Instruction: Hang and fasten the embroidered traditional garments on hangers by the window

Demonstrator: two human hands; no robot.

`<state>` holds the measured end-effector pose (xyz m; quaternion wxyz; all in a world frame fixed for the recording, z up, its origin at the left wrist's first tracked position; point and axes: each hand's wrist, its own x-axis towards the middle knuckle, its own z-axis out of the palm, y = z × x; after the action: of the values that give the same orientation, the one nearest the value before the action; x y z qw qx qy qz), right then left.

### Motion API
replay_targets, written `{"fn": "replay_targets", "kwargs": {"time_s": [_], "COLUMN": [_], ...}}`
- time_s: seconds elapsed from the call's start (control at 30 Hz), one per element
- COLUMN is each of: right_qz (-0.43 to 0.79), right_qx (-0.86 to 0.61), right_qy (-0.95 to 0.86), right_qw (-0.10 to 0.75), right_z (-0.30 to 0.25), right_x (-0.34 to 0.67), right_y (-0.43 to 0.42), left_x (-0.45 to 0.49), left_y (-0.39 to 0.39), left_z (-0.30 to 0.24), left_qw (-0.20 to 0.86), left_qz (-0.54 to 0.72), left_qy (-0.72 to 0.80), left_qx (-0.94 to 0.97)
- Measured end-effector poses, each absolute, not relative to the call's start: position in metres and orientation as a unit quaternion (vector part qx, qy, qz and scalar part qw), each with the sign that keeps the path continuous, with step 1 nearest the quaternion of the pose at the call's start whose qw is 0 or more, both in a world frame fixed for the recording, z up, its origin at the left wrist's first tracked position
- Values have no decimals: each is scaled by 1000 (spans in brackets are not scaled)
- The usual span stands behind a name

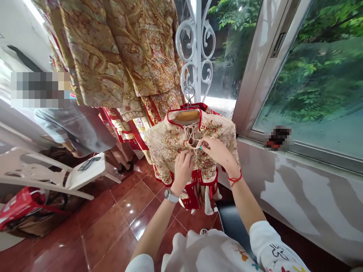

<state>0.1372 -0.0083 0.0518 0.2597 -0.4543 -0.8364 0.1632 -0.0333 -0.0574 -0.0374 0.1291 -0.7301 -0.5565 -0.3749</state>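
Observation:
A cream and gold embroidered jacket (pixel 167 145) with red trim hangs on a wooden hanger (pixel 185 115) hooked onto a white scrolled metal grille (pixel 195 49). Both my hands are at its front fastening, just below the collar. My left hand (pixel 183 168), with a watch on its wrist, is closed and pinches the fabric at the knot buttons. My right hand (pixel 217 151), with a red string round its wrist, pinches the cord loop of the fastening from the right side.
Larger gold and red embroidered garments (pixel 124 49) hang at upper left. A white chair (pixel 56 173) with a dark flat object on its seat stands at left, a person in grey behind it. A red bag (pixel 21 204) lies on the red tiled floor. A window sill (pixel 297 162) runs at right.

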Motion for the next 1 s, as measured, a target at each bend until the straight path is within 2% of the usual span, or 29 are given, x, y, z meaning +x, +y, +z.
{"fn": "replay_targets", "kwargs": {"time_s": [0.1, 0.17, 0.23, 0.33, 0.47, 0.53, 0.67, 0.8, 0.9, 1.0], "right_qz": [161, 157, 166, 169, 151, 147, 118, 133, 220, 350], "right_qx": [-527, -567, -580, -563, -490, -460, -502, -547, -491, -412], "right_qy": [-816, -793, -771, -747, -728, -722, -712, -703, -715, -716], "right_qw": [175, 159, 201, 311, 456, 495, 476, 434, 447, 442], "right_z": [19, -4, -21, -37, -50, -57, -67, -67, -63, -58], "right_x": [129, 117, 106, 97, 95, 95, 91, 87, 89, 97], "right_y": [-7, -3, 0, 1, -3, -7, -11, -7, -3, -3], "left_x": [-36, -39, -43, -48, -47, -42, -32, -29, -30, -30], "left_y": [-43, -31, -19, -9, -10, -11, -7, 1, 2, -6], "left_z": [-34, -25, -13, 5, 20, 26, 36, 43, 48, 57], "left_qw": [140, 150, 153, 138, 109, 103, 80, 50, 38, 104], "left_qz": [-388, -346, -285, -198, -118, -85, -57, 6, 42, 15], "left_qy": [-563, -556, -551, -555, -561, -597, -696, -682, -670, -652], "left_qx": [-716, -741, -769, -796, -812, -791, -711, -730, -740, -751]}}
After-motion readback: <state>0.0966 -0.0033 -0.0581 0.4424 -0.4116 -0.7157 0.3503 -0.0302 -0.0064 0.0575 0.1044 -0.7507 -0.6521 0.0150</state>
